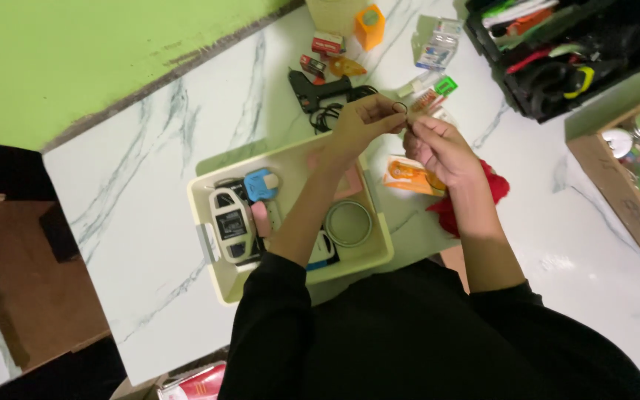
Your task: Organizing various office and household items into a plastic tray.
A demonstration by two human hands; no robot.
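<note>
Small dark ring (400,109) pinched between both hands above the counter (150,185)
Left hand (364,118) and right hand (438,148) each keep a narrow fingertip grip on it — cream tray (209,194) below, black glue gun (312,90) just beyond

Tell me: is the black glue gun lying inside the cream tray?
No. The black glue gun lies on the marble table beyond the cream tray, past the left hand.

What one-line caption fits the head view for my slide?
Both hands, left hand and right hand, pinch a small dark ring above a cream bin on a marble table.
</note>
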